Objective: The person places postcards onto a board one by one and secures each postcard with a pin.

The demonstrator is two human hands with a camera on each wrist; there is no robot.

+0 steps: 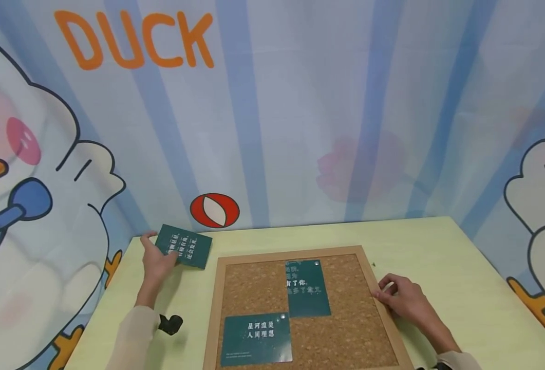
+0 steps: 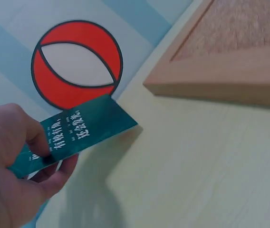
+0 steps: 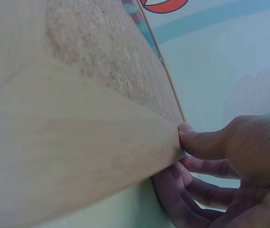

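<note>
My left hand (image 1: 158,263) pinches a dark green card (image 1: 199,253) with white Chinese characters, thumb on its printed face and fingers beneath. In the left wrist view the card (image 2: 99,121) is tilted, its near corner raised over a shadow on the table. A wood-framed corkboard (image 1: 254,288) lies in front of me. My right hand (image 1: 406,298) grips its right frame edge, thumb on top and fingers at the side below, as the right wrist view shows. On the cork are two more green cards, an upright one (image 1: 309,303) near the top and a sideways one (image 1: 256,347) at lower left.
The pale yellow table (image 1: 457,277) extends to both sides of the board. Behind it hangs a blue striped curtain (image 1: 295,128) with duck drawings and a red-and-white ball (image 1: 214,210). A black wrist-worn device (image 1: 171,324) sits by the left sleeve.
</note>
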